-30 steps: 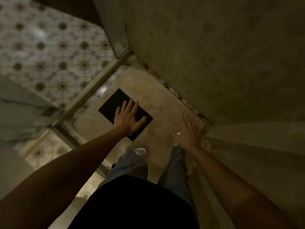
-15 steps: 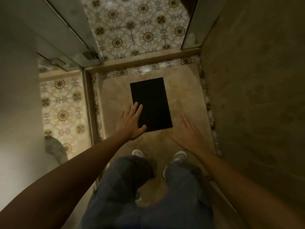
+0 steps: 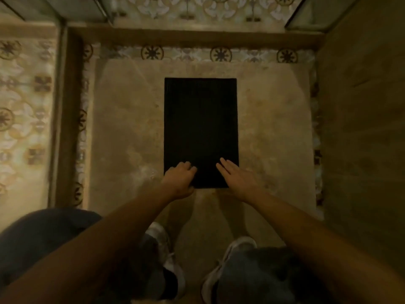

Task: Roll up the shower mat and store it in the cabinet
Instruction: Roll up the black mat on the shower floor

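I look down into a dim shower stall with a worn beige floor (image 3: 271, 132). A strip of patterned tiles (image 3: 220, 54) borders it at the far side, with a raised curb (image 3: 197, 37) beyond. Glass panels (image 3: 306, 12) stand at the upper corners. A plain brownish wall (image 3: 363, 119) rises on the right.

The shower mat (image 3: 200, 128) is a black rectangle with a fine ribbed surface, lying flat and fully unrolled on the beige shower floor (image 3: 127, 128). Its long sides run away from the person toward the far tiled border. It sits about midway between the floor's left and right edges, well short of the far edge.
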